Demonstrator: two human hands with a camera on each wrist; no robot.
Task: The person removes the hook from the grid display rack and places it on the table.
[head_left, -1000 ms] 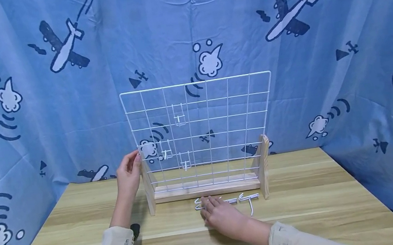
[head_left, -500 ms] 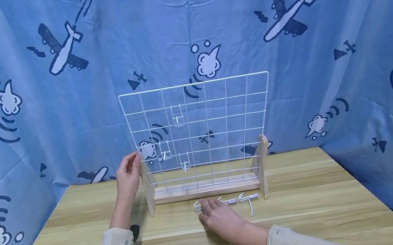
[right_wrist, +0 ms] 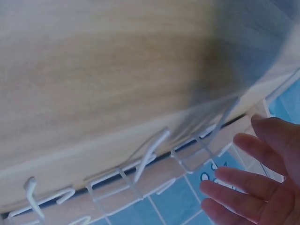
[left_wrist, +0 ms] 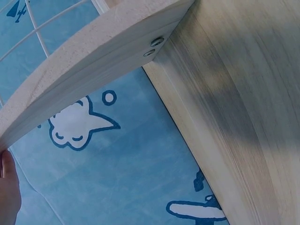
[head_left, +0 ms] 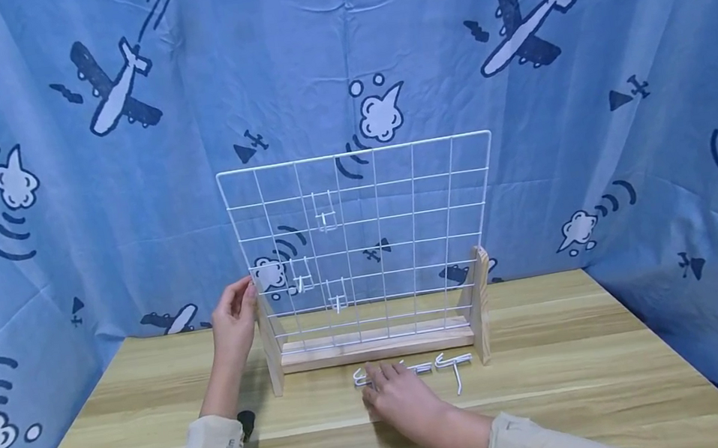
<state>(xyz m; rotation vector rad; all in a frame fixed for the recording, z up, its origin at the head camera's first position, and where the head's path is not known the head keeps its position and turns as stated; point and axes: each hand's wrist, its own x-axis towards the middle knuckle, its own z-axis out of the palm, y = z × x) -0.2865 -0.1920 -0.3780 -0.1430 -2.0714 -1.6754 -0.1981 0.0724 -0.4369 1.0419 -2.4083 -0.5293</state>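
A white wire grid panel stands upright in a wooden stand, with several white wire hooks about it. My left hand pinches the top of the stand's left upright beside the grid's edge. On the grid hang an upper hook, a left hook and a lower hook. Three more lie on the table before the stand: a right one, a middle one and a left one. Over the left one hovers my right hand, fingers extended and apart in the right wrist view.
The wooden table spreads out around the stand. Blue curtains with printed planes hang behind it and along both sides. A small black object shows beside the left sleeve.
The head view has shifted slightly. My right hand has moved a little to the left over the lying hooks, while the left hand stays at the stand.
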